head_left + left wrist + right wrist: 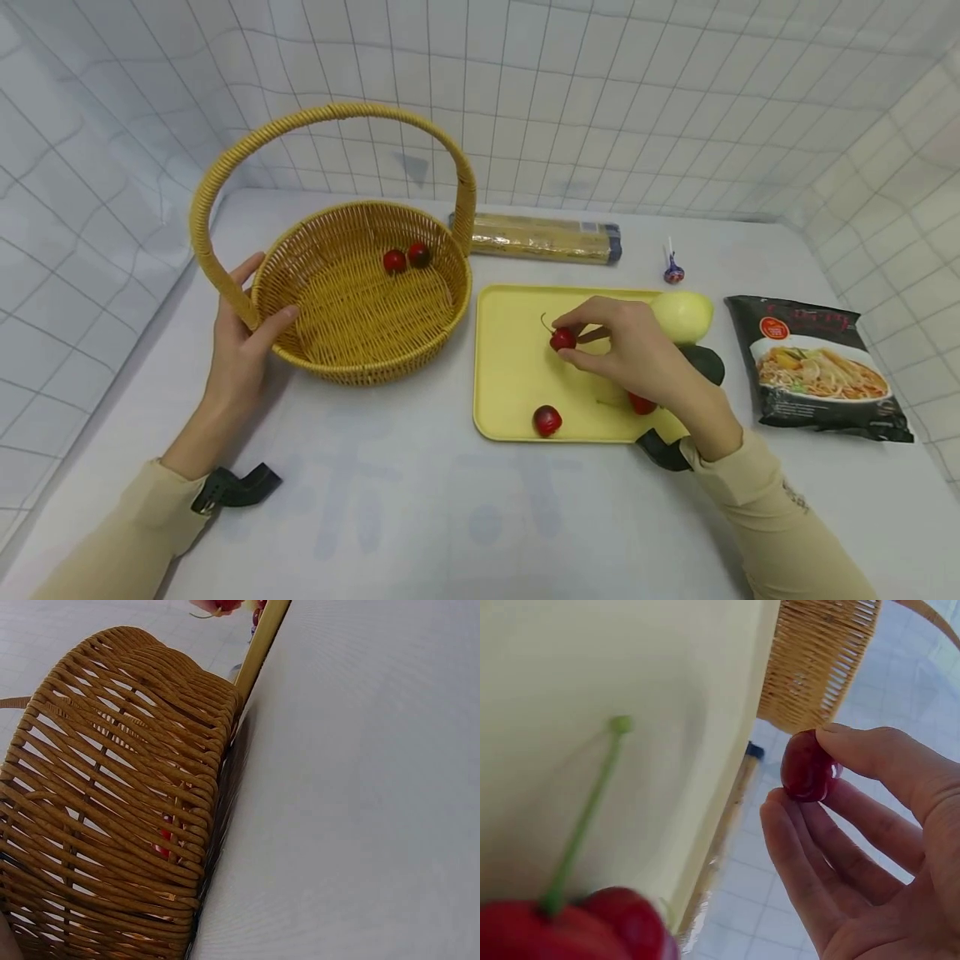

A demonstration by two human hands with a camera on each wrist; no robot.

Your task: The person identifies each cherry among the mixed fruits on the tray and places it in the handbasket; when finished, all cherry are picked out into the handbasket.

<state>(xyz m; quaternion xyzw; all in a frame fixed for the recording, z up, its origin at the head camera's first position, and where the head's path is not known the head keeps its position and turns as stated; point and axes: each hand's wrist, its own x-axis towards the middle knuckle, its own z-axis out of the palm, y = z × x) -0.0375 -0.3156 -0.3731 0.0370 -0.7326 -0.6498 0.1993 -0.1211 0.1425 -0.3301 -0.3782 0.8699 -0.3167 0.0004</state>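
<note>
Cherry [562, 338] in the right hand [628, 337], over the yellow tray [510, 358].

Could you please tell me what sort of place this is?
Probably a small staged work area: a white table, grid-patterned walls on three sides, and a wicker basket beside a yellow tray.

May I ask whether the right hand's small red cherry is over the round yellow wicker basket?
No, the right hand pinches the small red cherry over the rectangular yellow tray.

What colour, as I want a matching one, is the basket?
The basket is golden brown, best seen in the head view.
</note>
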